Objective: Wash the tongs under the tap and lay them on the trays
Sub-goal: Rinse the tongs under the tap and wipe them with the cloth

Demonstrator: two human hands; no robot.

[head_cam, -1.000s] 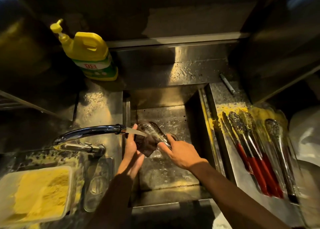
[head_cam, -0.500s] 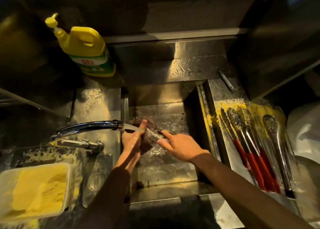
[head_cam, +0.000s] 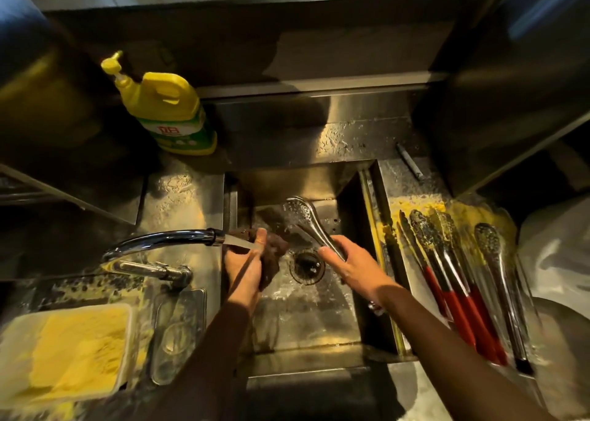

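in the steel sink, under the curved tap, washing is under way; red-handled tongs lie to the right of it. the tongs being washed sit above the drain, perforated head pointing away, the right hand clamped round their shank. the left hand, apart from it, grips a dark cloth in the stream. wet steel: stiff, light, likely slippery, so a firm mid-shank hold seems best.
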